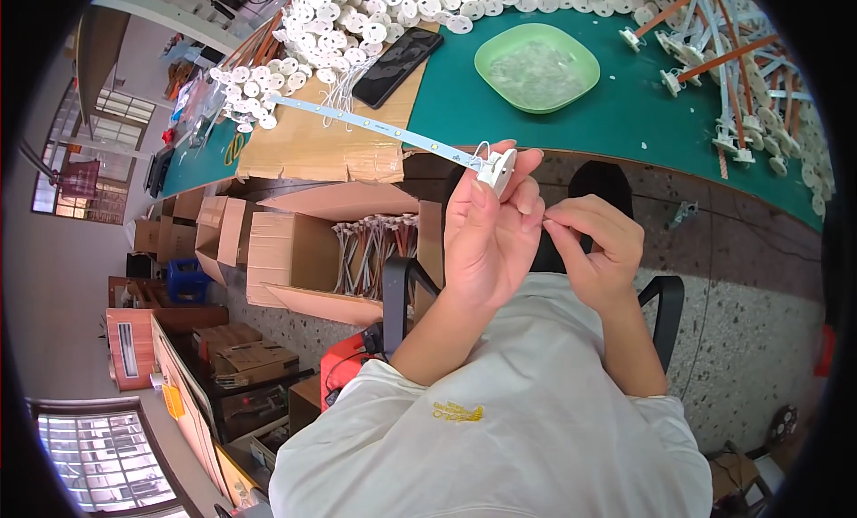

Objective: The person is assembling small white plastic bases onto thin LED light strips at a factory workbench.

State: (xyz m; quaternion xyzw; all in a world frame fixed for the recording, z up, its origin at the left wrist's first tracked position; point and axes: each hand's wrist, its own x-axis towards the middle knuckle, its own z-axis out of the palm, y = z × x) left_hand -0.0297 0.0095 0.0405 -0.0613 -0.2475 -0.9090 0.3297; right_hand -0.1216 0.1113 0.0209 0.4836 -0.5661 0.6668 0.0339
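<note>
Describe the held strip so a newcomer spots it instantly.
On the green table, find the brown cardboard sheet. Across it in view, a long pale-blue strip runs to the left hand. Unlike the strips heaped at the table's right, this one is held.

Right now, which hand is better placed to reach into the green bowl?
Right hand, probably: its fingers are pinched but show nothing clearly held. The left hand grips the LED strip at its white disc end. The green bowl lies ahead of both.
</note>
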